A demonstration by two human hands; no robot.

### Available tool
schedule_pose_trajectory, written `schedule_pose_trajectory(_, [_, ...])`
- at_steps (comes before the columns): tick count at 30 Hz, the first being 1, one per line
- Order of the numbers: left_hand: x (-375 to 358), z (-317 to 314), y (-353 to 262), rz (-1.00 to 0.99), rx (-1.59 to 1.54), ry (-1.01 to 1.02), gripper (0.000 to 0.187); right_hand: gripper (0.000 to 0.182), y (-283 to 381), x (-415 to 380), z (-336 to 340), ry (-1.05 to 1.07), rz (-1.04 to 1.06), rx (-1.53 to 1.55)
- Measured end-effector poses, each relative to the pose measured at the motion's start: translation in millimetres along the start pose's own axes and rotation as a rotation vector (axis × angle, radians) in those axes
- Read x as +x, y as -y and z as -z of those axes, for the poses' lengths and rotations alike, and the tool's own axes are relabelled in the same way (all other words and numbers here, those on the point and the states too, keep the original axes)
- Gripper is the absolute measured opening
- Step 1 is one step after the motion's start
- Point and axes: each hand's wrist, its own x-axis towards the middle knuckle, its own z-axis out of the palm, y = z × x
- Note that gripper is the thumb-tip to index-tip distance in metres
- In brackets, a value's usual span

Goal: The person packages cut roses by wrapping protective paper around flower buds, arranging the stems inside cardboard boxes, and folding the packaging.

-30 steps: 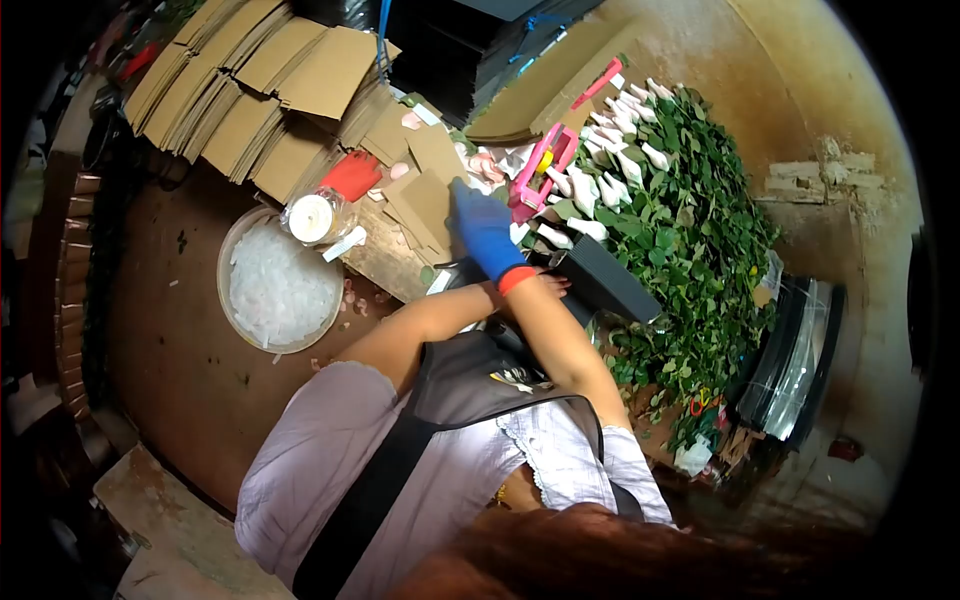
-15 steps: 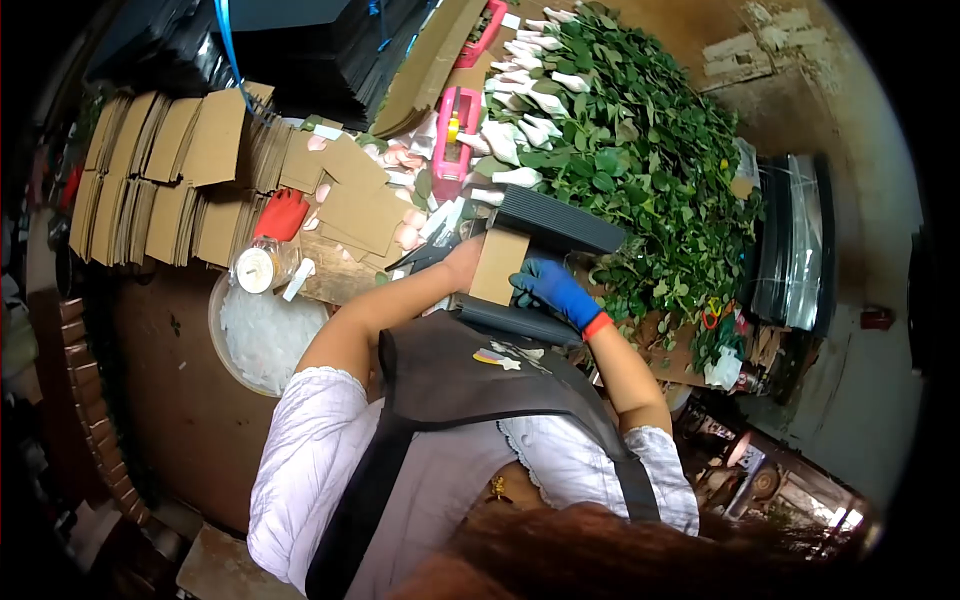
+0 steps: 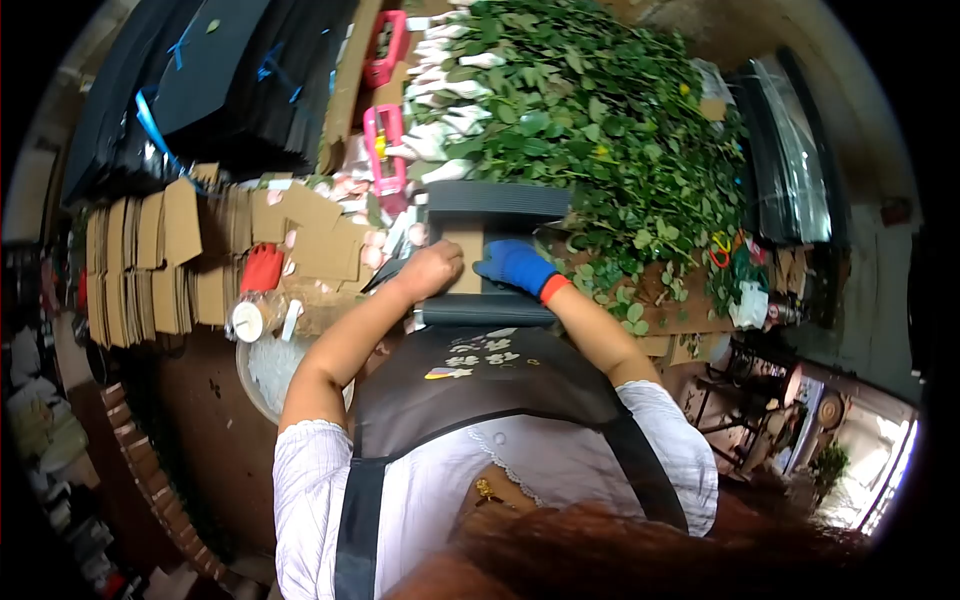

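A tan cardboard piece (image 3: pixel 463 238) lies across a black ribbed sheet (image 3: pixel 500 200), whose near edge curls up in front of my body. My bare left hand (image 3: pixel 434 268) rests on the cardboard's left side, its fingers bent over the edge. My right hand (image 3: pixel 514 267), in a blue glove with a red cuff, touches the right side of the same cardboard, fingers curled. White-wrapped flower heads (image 3: pixel 440 130) with green leafy stems (image 3: pixel 600 130) lie just beyond the sheet.
Cardboard stacks (image 3: pixel 150 250), a red glove (image 3: pixel 262 266), a jar (image 3: pixel 250 318) and a white-filled tub (image 3: pixel 270 372) are at left. Pink tape dispensers (image 3: pixel 385 150) stand ahead. Black sheets (image 3: pixel 230 80) are piled at back left. Orange-handled scissors (image 3: pixel 720 250) lie at right.
The view has shifted and turned. My left hand has come further onto the cardboard, and my right hand is closer to it, with the cardboard lower between the sheet's sides.
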Motion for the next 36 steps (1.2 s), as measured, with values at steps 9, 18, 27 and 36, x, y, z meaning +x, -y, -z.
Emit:
schedule_pose_trajectory(9, [5, 24, -26, 0.089, -0.098, 0.023, 0.036, 0.037, -108, -122, 20, -0.281, -0.409, -0.043])
schedule_pose_trajectory(18, [5, 23, -28, 0.145, -0.094, 0.071, 0.041, 0.03, -103, -75, 89, -0.657, -0.207, -0.524])
schedule_pose_trajectory(27, [2, 17, -24, 0.13, -0.126, 0.01, 0.04, 0.04, -67, -186, 177, -1.071, 0.281, -0.297])
schedule_pose_trajectory(36, [0, 27, -26, 0.309, -0.39, -0.021, 0.108, 0.034, -152, -181, 62, -0.28, -0.06, -0.582])
